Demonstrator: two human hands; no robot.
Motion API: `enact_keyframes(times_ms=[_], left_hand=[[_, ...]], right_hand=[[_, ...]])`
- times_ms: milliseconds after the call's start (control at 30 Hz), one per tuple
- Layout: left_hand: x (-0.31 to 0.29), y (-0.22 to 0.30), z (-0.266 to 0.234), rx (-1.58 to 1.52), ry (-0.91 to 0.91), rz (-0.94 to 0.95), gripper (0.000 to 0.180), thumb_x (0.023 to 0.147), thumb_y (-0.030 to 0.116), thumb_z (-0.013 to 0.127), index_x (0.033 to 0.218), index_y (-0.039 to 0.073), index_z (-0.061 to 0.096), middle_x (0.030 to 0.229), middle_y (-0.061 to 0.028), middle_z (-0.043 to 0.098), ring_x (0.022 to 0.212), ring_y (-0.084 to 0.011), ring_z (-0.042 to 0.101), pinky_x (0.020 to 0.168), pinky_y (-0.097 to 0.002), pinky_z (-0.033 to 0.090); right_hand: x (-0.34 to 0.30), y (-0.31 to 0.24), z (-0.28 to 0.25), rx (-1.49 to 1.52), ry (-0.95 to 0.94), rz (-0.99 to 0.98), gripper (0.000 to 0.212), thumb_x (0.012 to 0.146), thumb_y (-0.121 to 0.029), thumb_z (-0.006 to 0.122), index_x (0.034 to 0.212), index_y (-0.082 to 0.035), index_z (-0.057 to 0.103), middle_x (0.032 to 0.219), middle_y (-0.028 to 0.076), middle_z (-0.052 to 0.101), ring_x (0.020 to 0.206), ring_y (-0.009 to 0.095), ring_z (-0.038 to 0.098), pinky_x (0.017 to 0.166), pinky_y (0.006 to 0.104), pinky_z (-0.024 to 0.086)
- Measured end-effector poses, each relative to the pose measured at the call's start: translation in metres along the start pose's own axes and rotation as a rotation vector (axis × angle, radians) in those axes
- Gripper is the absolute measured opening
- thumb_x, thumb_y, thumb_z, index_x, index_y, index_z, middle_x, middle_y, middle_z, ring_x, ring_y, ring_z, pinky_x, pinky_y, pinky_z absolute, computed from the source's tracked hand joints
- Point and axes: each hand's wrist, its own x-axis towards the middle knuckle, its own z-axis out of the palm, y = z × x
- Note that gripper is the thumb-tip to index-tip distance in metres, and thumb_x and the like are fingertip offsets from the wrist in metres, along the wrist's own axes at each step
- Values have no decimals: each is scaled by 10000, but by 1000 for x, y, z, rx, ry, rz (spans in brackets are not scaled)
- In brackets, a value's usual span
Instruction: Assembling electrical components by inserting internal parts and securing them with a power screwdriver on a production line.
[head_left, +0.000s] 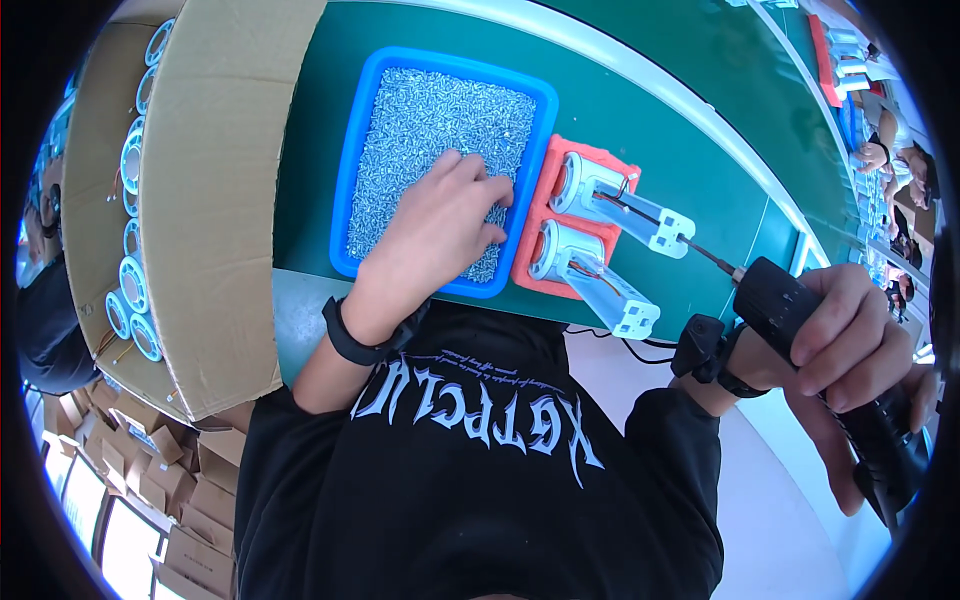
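Observation:
My left hand (440, 225) rests palm down in a blue tray (345, 170) filled with several small silver screws (420, 120), fingers curled into the pile. Whether it has pinched a screw is hidden. My right hand (850, 330) grips a black electric screwdriver (800, 310) whose thin bit points left toward an orange foam holder (530, 260). Two white and grey cylindrical parts (600, 190) with red and black wires lie on that holder, just right of the tray.
A big open cardboard box (215, 200) with white and blue rings along its side stands at the left. A green conveyor belt (680, 110) runs behind the tray. Other people sit at the far right edge. Small cardboard boxes lie at the lower left.

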Motion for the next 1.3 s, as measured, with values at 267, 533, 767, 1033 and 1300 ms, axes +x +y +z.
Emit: enact_keyframes(times_ms=[267, 533, 767, 1033, 1300], left_hand=[[-2, -9, 6, -14, -75, -26, 75, 739, 71, 674, 811, 49, 674, 817, -91, 596, 839, -268, 574, 696, -387, 495], [11, 15, 9, -470, 234, -2, 40, 784, 21, 613, 786, 28, 652, 790, -116, 600, 769, -299, 599, 666, -380, 497], [33, 29, 33, -574, 282, 114, 63, 837, -18, 575, 896, 1, 587, 931, -138, 627, 856, -287, 627, 721, -349, 501], [35, 26, 51, -616, 317, 103, 99, 833, -71, 544, 890, 4, 514, 964, -142, 592, 870, -305, 601, 720, -364, 492], [38, 26, 60, -539, 390, 169, 144, 794, -99, 557, 853, 10, 484, 943, -133, 565, 877, -312, 581, 718, -381, 483]], right_hand=[[7, 6, 3, -51, -219, 94, 754, 714, -568, 731, 1269, -161, 423, 822, 75, 587, 589, 155, 623, 537, 271, 562], [10, 9, 11, -72, -185, 91, 788, 697, -598, 731, 1279, -165, 422, 803, 69, 574, 567, 149, 606, 497, 273, 529], [11, 17, 3, -48, -95, 51, 912, 559, -816, 643, 1177, -154, 535, 743, -8, 558, 540, 94, 572, 489, 207, 472], [15, 15, -5, -25, -180, 134, 854, 623, -749, 655, 1192, -127, 512, 745, 6, 557, 545, 112, 581, 492, 229, 489], [21, 12, -18, 17, -430, 226, 796, 713, -633, 691, 1250, -102, 442, 801, 47, 564, 583, 155, 607, 508, 275, 526]])
